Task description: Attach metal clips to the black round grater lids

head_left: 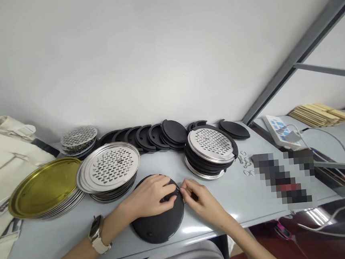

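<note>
A black round disc (157,231) lies flat on the grey table in front of me. My left hand (154,193) rests over its upper right part, fingers curled and gripping near the rim. At that rim my right hand (198,197) is closed in a pinch on a small metal ring (178,188), mostly covered by fingertips. Behind my right hand stands a stack of black discs topped by a perforated metal grater plate (212,143). To the left of the disc is another stack with a grater plate (112,166) on top.
A stack of gold-coloured round plates (47,186) stands at left. Grater discs (79,138) and a row of black discs (144,138) line the wall. Loose metal rings (246,161) lie at right, beside a blurred-out patch. A metal frame post (272,82) rises at the table's right end.
</note>
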The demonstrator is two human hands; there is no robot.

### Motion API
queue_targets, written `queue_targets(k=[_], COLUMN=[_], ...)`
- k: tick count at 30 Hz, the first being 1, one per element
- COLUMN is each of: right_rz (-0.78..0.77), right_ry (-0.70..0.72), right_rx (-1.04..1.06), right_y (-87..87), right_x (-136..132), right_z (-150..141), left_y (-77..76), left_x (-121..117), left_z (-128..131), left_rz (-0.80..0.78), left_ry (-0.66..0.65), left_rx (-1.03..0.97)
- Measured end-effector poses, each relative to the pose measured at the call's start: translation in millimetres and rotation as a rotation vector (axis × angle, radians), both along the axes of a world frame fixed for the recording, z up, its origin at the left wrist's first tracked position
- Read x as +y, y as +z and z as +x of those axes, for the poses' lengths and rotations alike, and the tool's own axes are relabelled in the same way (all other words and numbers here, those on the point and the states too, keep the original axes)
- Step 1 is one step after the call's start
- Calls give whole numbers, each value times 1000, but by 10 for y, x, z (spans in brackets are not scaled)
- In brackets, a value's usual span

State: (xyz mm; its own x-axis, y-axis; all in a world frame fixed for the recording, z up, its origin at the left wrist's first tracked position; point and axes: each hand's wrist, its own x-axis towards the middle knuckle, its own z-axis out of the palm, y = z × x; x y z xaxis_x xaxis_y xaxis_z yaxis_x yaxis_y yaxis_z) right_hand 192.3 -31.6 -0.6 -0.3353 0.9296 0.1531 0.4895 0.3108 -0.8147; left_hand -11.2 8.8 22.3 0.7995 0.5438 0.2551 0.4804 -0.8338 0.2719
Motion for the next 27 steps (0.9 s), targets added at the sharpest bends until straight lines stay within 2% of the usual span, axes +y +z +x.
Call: queue_targets(k=[17, 27], right_rz=[65, 113], right_ry=[-11, -7], right_rx=[-139, -217], right_y=[-42, -68], right_x=[9, 13], right_z=[-37, -42], left_y=[-44, -10], left_x=[12, 22], left_z=[28, 17], left_rz=[-27, -19], left_ry=[41, -12], left_rx=[57, 51])
